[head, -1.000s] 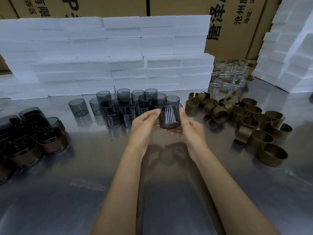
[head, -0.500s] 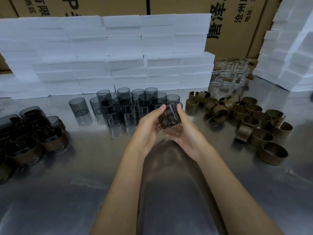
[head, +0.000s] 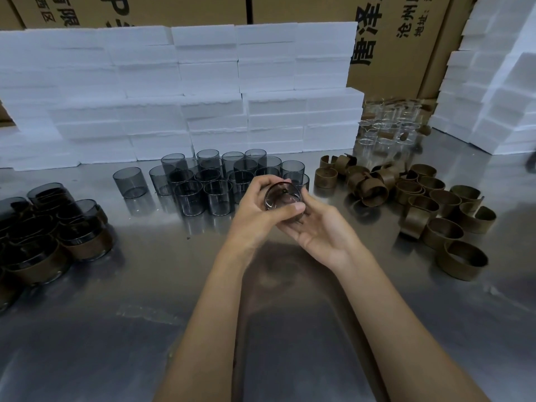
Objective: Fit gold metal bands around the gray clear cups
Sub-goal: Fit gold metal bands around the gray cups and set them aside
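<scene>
Counter (head: 87, 329): steel; gold bands (head: 429, 204) heaped right, gray cups (head: 214, 181) clustered centre
Left hand (head: 255, 210): grip curled around one gray cup (head: 282, 200), tilted, above the counter
Right hand (head: 322, 230): fingers cradling that cup's underside

One head-worn view — looking forward and down, close over the steel table (head: 87, 343)

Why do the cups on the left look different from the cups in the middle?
The finished cups each wear a gold-brown band round the lower part; the bare gray cups wear none. The finished cups sit in a loose heap at the table's left edge; the bare gray cups stand upright, packed close together, near the white foam blocks. Both kinds are smoky, see-through and round.
</scene>
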`<action>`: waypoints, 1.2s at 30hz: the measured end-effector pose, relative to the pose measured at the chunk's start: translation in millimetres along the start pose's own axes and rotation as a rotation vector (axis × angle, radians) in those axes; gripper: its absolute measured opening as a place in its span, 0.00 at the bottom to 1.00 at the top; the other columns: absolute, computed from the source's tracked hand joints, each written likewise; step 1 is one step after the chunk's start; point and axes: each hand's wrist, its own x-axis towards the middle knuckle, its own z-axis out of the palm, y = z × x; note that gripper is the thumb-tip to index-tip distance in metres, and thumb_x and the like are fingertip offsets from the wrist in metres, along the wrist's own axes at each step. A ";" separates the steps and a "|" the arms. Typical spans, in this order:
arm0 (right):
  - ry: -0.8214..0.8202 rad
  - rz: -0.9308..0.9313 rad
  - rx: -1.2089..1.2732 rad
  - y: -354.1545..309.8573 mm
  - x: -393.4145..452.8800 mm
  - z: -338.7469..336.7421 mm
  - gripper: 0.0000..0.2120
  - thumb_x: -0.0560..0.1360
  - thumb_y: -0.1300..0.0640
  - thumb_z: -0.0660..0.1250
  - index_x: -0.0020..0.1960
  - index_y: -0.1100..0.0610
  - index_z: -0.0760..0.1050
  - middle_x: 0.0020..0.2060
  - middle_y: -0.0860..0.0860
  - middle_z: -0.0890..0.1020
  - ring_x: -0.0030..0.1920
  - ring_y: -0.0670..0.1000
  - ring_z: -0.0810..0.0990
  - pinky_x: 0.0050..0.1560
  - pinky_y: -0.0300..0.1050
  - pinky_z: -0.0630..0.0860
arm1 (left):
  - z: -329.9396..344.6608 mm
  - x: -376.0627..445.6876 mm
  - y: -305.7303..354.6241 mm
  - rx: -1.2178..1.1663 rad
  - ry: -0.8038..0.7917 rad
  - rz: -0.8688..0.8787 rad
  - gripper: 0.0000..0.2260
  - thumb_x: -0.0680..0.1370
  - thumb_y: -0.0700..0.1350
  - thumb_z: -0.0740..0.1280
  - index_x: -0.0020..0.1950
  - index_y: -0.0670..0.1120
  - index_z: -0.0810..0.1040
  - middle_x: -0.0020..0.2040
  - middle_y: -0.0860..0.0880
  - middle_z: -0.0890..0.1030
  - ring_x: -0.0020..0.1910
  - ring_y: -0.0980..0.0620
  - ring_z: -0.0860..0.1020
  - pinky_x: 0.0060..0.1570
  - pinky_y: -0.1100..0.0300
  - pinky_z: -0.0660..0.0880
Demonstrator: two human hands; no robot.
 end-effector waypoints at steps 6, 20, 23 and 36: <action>0.013 0.017 -0.053 3.3 2.1 -0.2 0.14 0.82 0.55 0.64 0.62 0.63 0.78 0.54 0.61 0.86 0.55 0.57 0.86 0.59 0.53 0.82 | 10.8 1.2 -3.1 -0.030 0.201 0.027 0.14 0.72 0.41 0.80 0.51 0.46 0.77 0.51 0.49 0.87 0.53 0.53 0.85 0.53 0.61 0.80; 0.113 0.009 -0.027 -0.5 0.8 -5.6 0.17 0.82 0.56 0.64 0.65 0.65 0.77 0.57 0.62 0.85 0.62 0.63 0.82 0.58 0.56 0.81 | 6.5 1.8 -1.0 -0.029 0.129 -0.067 0.10 0.83 0.39 0.65 0.60 0.43 0.84 0.53 0.49 0.87 0.54 0.57 0.84 0.56 0.65 0.77; 0.129 -0.005 0.021 -4.0 0.1 -7.2 0.17 0.82 0.56 0.64 0.65 0.65 0.77 0.60 0.63 0.83 0.59 0.63 0.84 0.57 0.56 0.83 | 3.6 1.7 1.1 -0.029 -0.041 -0.089 0.15 0.84 0.34 0.61 0.65 0.46 0.80 0.59 0.46 0.85 0.62 0.52 0.81 0.68 0.59 0.72; 0.126 -0.046 0.014 -1.9 -3.5 1.0 0.13 0.83 0.55 0.64 0.57 0.65 0.79 0.49 0.61 0.86 0.47 0.56 0.88 0.42 0.48 0.85 | 20.6 -1.6 -6.1 0.106 0.091 -0.006 0.24 0.71 0.36 0.80 0.64 0.47 0.78 0.59 0.47 0.82 0.59 0.53 0.81 0.62 0.60 0.76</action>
